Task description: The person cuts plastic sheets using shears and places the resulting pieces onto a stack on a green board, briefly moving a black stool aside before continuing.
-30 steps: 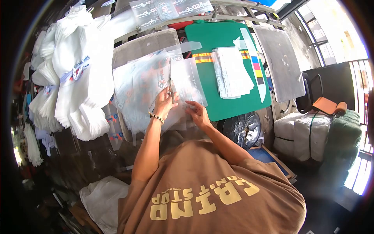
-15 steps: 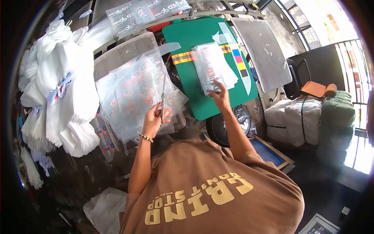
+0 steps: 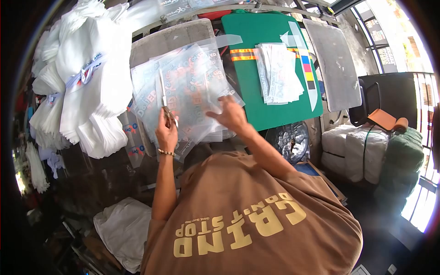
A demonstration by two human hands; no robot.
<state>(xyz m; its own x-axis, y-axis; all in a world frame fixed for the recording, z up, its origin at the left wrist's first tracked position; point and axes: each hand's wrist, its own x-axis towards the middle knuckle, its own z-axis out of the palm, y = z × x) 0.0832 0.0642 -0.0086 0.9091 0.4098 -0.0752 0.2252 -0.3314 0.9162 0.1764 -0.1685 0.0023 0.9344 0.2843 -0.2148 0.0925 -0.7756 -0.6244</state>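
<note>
My left hand (image 3: 166,133) is closed round the handles of a pair of scissors (image 3: 164,97), whose blades point away from me over the left part of a pile of printed translucent plastic sheets (image 3: 188,89). Over the pile's right side hovers my right hand (image 3: 231,114), its fingers spread and slightly blurred, with nothing in them. The sheets overlap loosely on a grey board (image 3: 174,34). To their right, a stack of smaller cut printed pieces (image 3: 277,75) lies on a green board (image 3: 254,112) crossed by an orange and yellow reflective strip (image 3: 242,55).
Bundles of white plastic bags (image 3: 110,87) hang at the left. Another grey board (image 3: 333,68) stands right of the green one. Below the green board is a round black bin (image 3: 293,144) with crumpled clear plastic. Wrapped white bales (image 3: 350,153) sit at the right.
My right hand has left the stack on the green board and moved left over the sheet pile. The scissors have shifted left with my left hand. The view has turned slightly.
</note>
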